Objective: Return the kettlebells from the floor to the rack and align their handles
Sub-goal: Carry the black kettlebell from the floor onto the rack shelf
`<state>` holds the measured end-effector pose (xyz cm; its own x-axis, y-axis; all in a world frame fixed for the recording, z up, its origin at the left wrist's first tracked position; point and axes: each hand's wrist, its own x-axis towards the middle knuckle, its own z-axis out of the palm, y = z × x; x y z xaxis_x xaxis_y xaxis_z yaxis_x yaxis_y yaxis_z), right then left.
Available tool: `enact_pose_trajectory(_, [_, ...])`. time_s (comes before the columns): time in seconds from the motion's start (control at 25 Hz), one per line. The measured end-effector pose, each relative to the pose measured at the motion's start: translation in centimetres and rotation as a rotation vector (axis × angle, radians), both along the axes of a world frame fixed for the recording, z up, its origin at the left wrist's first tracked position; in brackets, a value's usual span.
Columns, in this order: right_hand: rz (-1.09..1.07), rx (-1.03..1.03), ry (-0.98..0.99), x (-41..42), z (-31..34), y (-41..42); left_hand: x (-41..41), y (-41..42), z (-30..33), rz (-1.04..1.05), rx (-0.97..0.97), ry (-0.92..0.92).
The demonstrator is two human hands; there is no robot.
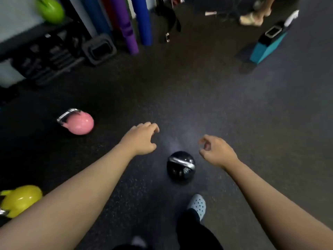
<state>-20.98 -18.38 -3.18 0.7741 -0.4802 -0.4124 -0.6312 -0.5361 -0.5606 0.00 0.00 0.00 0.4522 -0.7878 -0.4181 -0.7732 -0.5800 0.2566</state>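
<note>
A black kettlebell (180, 166) with a chrome handle stands upright on the dark rubber floor, just ahead of my foot. My left hand (140, 138) hovers above and to its left, my right hand (217, 152) to its right; both hold nothing, fingers loosely curled and apart. A pink kettlebell (77, 121) lies tilted on the floor at the left. A yellow kettlebell (19, 200) sits at the lower left edge, partly cut off. A green kettlebell (51, 9) rests on the rack shelf (23, 36) at the top left.
Rolled mats (126, 24) in purple and blue lean near the rack, with a black square weight (99, 49) below them. A teal box (266, 46) stands at the upper right. Another person's feet (255, 17) are at the top right. My shoe (197, 204) is below the black kettlebell.
</note>
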Motion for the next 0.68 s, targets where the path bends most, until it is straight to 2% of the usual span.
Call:
enact_pose_trajectory(0.12, [-0.082,0.12,0.062,0.5,-10.9,-1.1,1.4,-2.8,-10.4,-0.087,0.147,0.014])
enact_pose_trajectory(0.24, [-0.091,0.19,0.238,-0.1,-21.4,-0.2,1.8,-4.4,-20.6,-0.154,0.24,0.057])
enact_pose_trajectory(0.4, [-0.054,0.067,0.333,1.1,-32.2,0.5,1.4,-6.3,-32.6,-0.273,0.272,0.127])
enact_pose_trajectory(0.52, [0.055,-0.03,0.346,2.9,-37.7,1.1,0.6,-6.8,-39.5,-0.346,0.305,0.225])
enact_pose_trajectory(0.68, [0.166,0.085,0.422,4.7,-40.8,0.9,1.3,-6.8,-44.0,-0.28,0.288,0.45])
